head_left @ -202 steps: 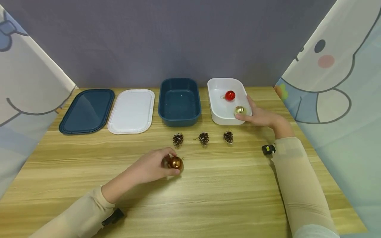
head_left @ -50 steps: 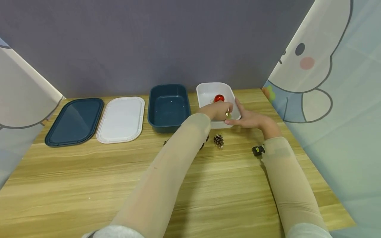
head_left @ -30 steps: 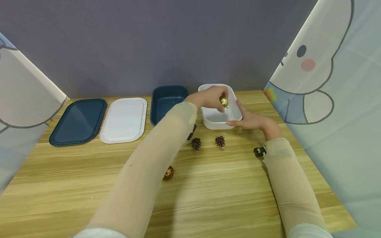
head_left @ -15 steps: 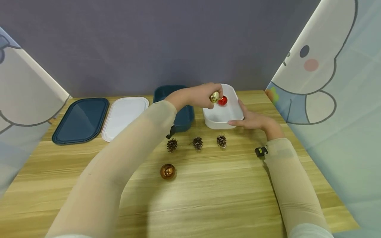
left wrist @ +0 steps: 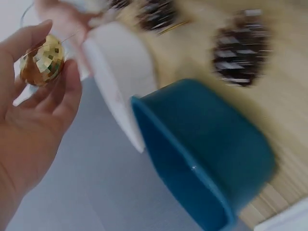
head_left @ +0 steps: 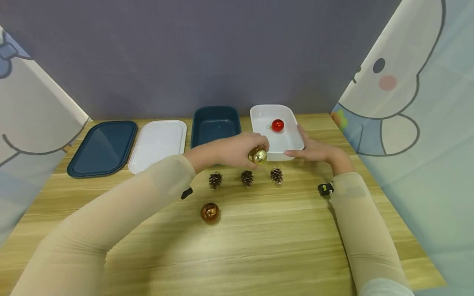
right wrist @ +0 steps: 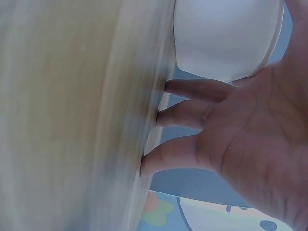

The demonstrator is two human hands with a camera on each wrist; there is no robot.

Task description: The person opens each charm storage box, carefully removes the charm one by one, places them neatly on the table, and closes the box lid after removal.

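Note:
My left hand [head_left: 237, 150] holds a gold bauble [head_left: 258, 156] with its fingers and thumb, above the table just in front of the boxes. The left wrist view shows the faceted gold bauble [left wrist: 45, 60] between thumb and fingers. My right hand [head_left: 316, 150] rests at the right front corner of the white box [head_left: 277, 142], thumb along its front. In the right wrist view, three nearly straight fingers [right wrist: 175, 151] touch the tabletop beside the box. A red bauble [head_left: 278, 125] lies inside the white box. A copper-coloured bauble [head_left: 210, 213] sits on the table nearer me.
Left of the white box stands a dark blue box [head_left: 216, 127], partly behind my left hand. A white lid [head_left: 159, 142] and a dark blue lid [head_left: 103, 148] lie further left. Three pine cones [head_left: 247, 178] form a row before the boxes. A grey wall [head_left: 214, 61] rises behind.
Earlier, my left hand was at the copper bauble; it then reached into the white box, lifted out the gold bauble and carried it left and towards me. My right hand stays at the box.

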